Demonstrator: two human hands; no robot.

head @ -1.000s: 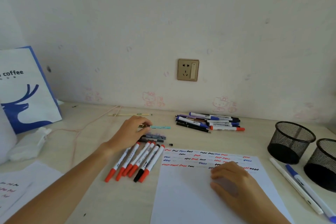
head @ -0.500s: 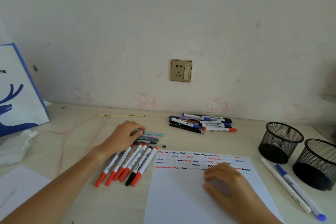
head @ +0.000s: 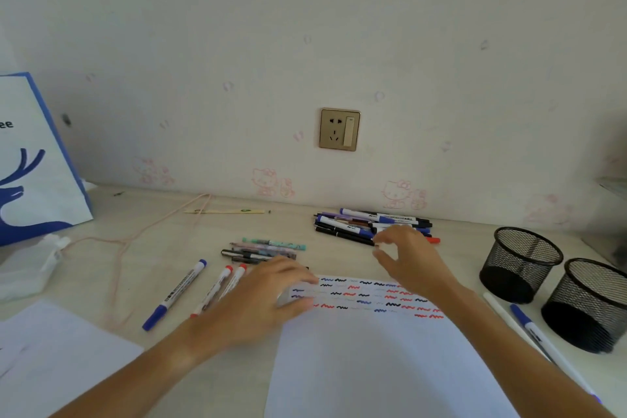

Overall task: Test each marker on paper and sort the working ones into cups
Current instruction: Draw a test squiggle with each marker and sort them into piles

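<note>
We see the paper (head: 380, 349) covered near its top edge in red, blue and black squiggles; our left hand (head: 268, 302) lies flat on its corner, while our right hand (head: 407, 256), fingers spread and empty, hovers beside the marker pile (head: 359, 226).

left hand (head: 268, 295) lay flat, palm down, fingers straight and pointing right, forearm running in from lower left. right hand (head: 407, 256) was raised further back, fingers (head: 385, 239) loosely spread and a bit curled, thumb apart below them, nothing gripped, forearm coming in from lower right. hands were apart.
</note>
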